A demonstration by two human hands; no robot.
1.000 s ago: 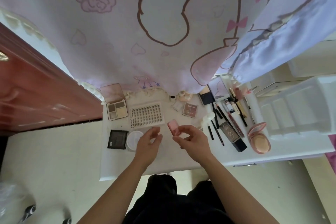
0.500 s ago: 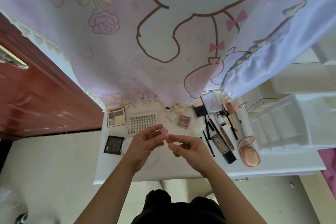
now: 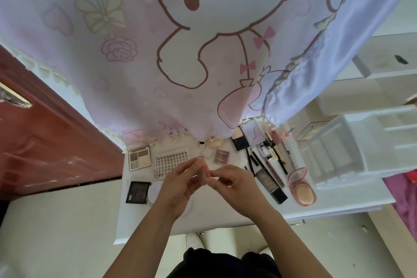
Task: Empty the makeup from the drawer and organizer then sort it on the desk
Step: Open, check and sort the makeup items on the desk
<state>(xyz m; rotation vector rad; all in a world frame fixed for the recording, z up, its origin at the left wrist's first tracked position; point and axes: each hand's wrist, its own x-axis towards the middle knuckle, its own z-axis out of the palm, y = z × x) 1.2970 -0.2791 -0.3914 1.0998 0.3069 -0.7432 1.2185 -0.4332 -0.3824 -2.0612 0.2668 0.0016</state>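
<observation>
Pink compact (image 3: 202, 170), pinched by left hand (image 3: 178, 187), right hand (image 3: 237, 187)

Palette (image 3: 139, 160) at desk (image 3: 327, 206) left; compact (image 3: 302, 185) beside organizer (image 3: 338, 149) at right.

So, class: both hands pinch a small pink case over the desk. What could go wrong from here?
The small pink case is only pinched between left hand and right hand; it could slip onto the lash tray below. The open pink compact lies near the front edge of the desk; a forearm might sweep it off.
</observation>
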